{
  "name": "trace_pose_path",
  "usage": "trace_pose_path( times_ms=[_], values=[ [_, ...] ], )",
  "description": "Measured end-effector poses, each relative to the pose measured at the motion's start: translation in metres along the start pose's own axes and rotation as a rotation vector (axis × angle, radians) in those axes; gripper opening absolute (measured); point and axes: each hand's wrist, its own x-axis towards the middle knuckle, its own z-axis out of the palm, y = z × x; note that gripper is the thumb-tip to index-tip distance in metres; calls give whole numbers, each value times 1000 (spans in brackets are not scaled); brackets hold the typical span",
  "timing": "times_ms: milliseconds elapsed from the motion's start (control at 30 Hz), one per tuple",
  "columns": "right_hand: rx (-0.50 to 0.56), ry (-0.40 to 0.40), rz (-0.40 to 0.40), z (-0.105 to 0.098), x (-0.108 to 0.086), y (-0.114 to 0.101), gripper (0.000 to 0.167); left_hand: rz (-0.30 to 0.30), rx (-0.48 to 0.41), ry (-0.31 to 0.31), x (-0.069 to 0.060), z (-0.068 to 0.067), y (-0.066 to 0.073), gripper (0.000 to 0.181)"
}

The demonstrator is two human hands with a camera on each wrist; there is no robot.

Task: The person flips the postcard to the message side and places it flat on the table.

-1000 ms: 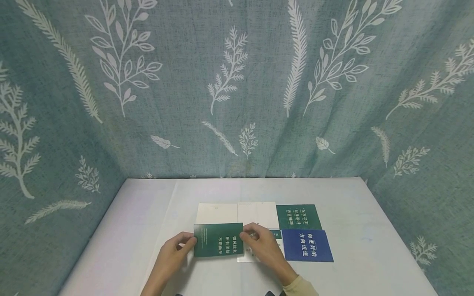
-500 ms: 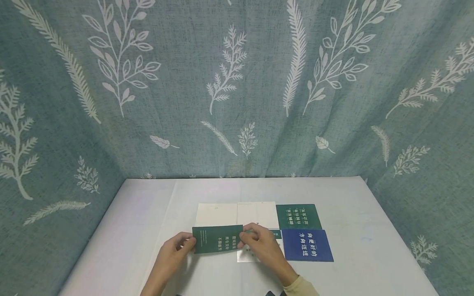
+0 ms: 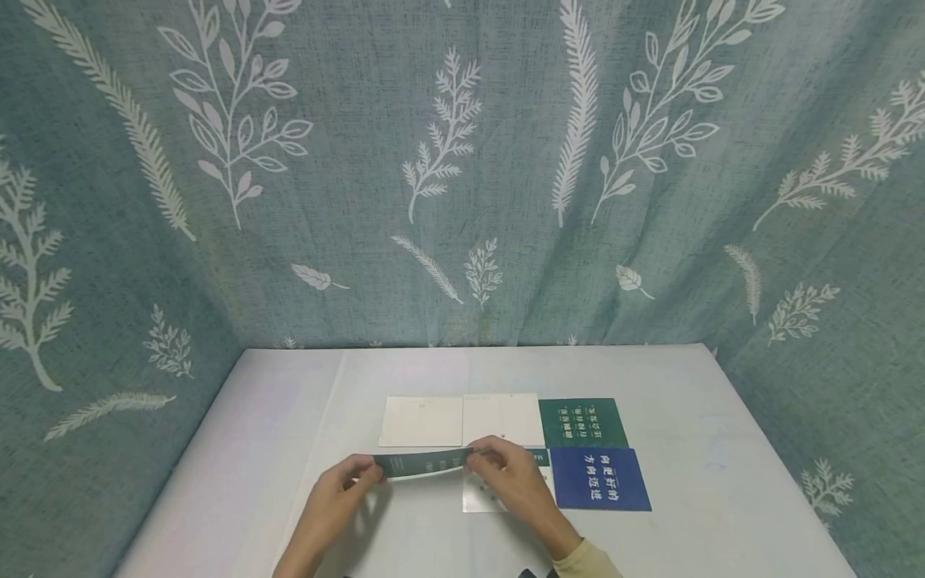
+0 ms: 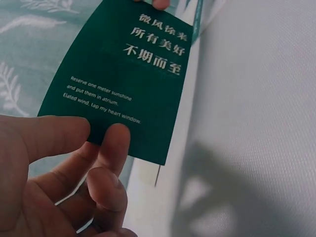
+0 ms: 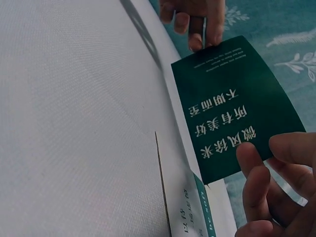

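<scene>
One green card (image 4: 143, 81), English lines (image 4: 101, 100) legible from left wrist, not head, was pinched by left hand (image 3: 338, 487) and right hand (image 3: 515, 475), which part-hid a white card (image 3: 480, 499).

Two hands (image 3: 338, 491) (image 3: 517, 482); one held card (image 4: 118, 74) between their fingers (image 4: 116, 138); two white cards (image 3: 421, 422) (image 3: 502, 420) beyond them; one green card (image 3: 582, 423) and one blue card (image 3: 601, 479) to their right; one banded card (image 3: 480, 496) below the right ones.

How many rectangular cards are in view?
6: dark-green card held by left hand and right hand; far row, left to right: cream card, second cream card, second green card; near row: green-banded white card, partly covered, and blue card. Others could be hidden.
</scene>
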Motion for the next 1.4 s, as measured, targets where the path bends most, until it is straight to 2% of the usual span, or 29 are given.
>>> trace_pose_path(
  times_ms=[200,433,600,767,900,1033,1100,1400],
  values=[
    [36,-9,-9,0,0,1,24,7,-33,-5,0,-1,-3,35],
    [24,-11,-13,1,-1,3,21,2,-53,-10,0,-1,-5,27],
    [9,-2,-16,2,-1,3,18,3,-58,-9,-1,-1,-4,27],
    [6,3,-27,2,-1,5,23,12,-35,-4,-2,-2,-2,30],
    [10,6,-24,1,0,6,30,18,-64,-14,-3,-4,-3,30],
    [16,7,-5,1,0,7,24,23,-87,-19,-4,-5,-4,30],
    [19,5,0,1,0,7,20,27,-86,-14,-3,-5,-3,30],
    [29,-19,-33,-2,-3,7,26,51,-44,52,-3,-3,4,29]
  ],
)
